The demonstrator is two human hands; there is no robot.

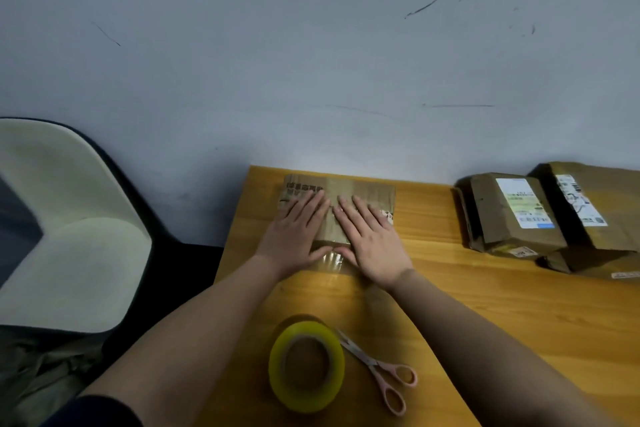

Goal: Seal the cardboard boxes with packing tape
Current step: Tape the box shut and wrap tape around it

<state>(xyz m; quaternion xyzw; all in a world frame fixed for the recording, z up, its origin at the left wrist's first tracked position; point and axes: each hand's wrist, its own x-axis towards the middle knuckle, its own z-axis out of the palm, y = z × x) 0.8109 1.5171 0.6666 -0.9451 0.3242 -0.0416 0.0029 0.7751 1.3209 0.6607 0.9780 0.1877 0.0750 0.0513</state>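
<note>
Hands lie flat on the cardboard box (337, 208) at the far left corner of the worktop (485, 305), fingers straight and spread, gripping nothing; the left hand (294, 232) and right hand (370, 239) press on either side of a clear strip of tape (330, 258) that runs over the top and down the near face of the box; the likely trouble is uneven pressure, since palms sliding outward could trap air or crease the strip, and a wrinkle over the seam would leave the flaps poorly held; the glossy tape end near the thumbs looks slightly rumpled, so it may lift if not rubbed down; the box sits close to the left edge, so a hard push could shift it toward that edge; the tape roll (306, 366) stands near the front edge with the pink scissors (379, 371) just beside it on its right, both under the forearms, where a drawn-back elbow might knock them; more boxes (547, 218) wait stacked at the far right, well apart.
</note>
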